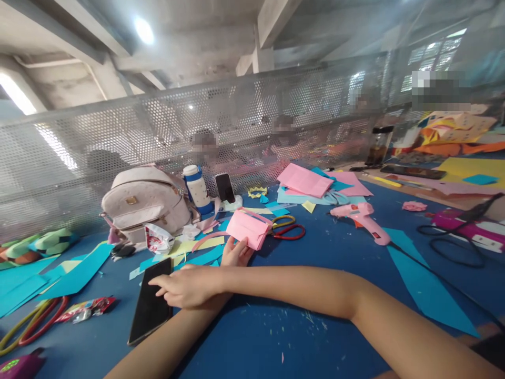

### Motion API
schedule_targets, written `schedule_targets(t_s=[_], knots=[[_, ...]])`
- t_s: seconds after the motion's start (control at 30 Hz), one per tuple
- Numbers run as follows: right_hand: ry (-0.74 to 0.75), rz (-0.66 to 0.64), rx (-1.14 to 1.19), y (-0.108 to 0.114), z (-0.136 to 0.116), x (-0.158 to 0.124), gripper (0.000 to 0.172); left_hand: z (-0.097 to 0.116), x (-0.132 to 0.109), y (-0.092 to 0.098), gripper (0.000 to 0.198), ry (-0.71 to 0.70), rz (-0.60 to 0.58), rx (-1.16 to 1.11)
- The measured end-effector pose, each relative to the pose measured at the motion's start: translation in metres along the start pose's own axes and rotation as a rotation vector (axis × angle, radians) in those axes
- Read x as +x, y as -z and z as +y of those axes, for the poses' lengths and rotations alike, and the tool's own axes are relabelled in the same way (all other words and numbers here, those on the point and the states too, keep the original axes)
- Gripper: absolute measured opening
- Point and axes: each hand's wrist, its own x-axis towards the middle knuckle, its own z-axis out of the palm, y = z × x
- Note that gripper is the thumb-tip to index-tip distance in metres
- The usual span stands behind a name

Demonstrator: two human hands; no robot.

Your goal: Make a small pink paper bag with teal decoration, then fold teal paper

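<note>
My forearms cross over the blue table. My left hand (235,253) pinches a folded pink paper piece (248,229) by its lower edge and holds it up; a pink paper strip trails behind it. My right hand (189,287) reaches across above my left wrist, index finger stretched out over the dark screen of a phone (152,302), and holds nothing. Whether the fingertip touches the screen I cannot tell. Just right of the pink paper lie scissors (290,229) with red and yellow handles, their blades hidden behind it.
A pink glue gun (365,218) with a cord lies on the right near a power strip (469,226). Behind my hands stand a backpack (145,202), a bottle (197,189) and an upright phone (224,188). Blue paper (81,271) lies left. A perforated metal screen (158,126) borders the table.
</note>
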Motion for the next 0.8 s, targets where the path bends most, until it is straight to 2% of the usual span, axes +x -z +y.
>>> schedule_targets(t_s=[0.07, 0.1, 0.17, 0.2, 0.27, 0.33, 0.4, 0.63, 0.8], knots=[[-0.021, 0.025, 0.039, 0.0, 0.002, 0.005, 0.061, -0.002, 0.001, 0.0, 0.039, -0.008, 0.01, -0.017], [-0.078, 0.074, 0.077, -0.001, 0.002, 0.009, 0.073, -0.002, 0.002, 0.0, 0.04, -0.011, 0.017, -0.027], [-0.3, 0.203, 0.191, -0.004, 0.003, 0.017, 0.097, -0.002, 0.004, 0.0, 0.039, -0.007, 0.03, -0.045], [-0.418, 0.224, 0.245, -0.006, 0.003, 0.022, 0.107, -0.002, 0.005, 0.001, 0.038, 0.001, 0.036, -0.051], [-0.551, 0.156, 0.294, -0.011, 0.003, 0.029, 0.121, 0.0, 0.006, 0.003, 0.036, 0.024, 0.042, -0.059], [-0.547, 0.079, 0.231, -0.017, 0.003, 0.035, 0.132, 0.003, 0.006, 0.005, 0.033, 0.044, 0.044, -0.065], [-0.511, 0.065, 0.122, -0.022, 0.005, 0.039, 0.135, 0.005, 0.005, 0.007, 0.028, 0.055, 0.044, -0.071], [-0.501, 0.09, -0.088, -0.042, 0.013, 0.048, 0.132, 0.007, 0.004, 0.006, 0.025, 0.068, 0.048, -0.072], [-0.48, 0.113, -0.118, -0.049, 0.02, 0.053, 0.135, 0.007, 0.003, 0.004, 0.019, 0.062, 0.039, -0.076]])
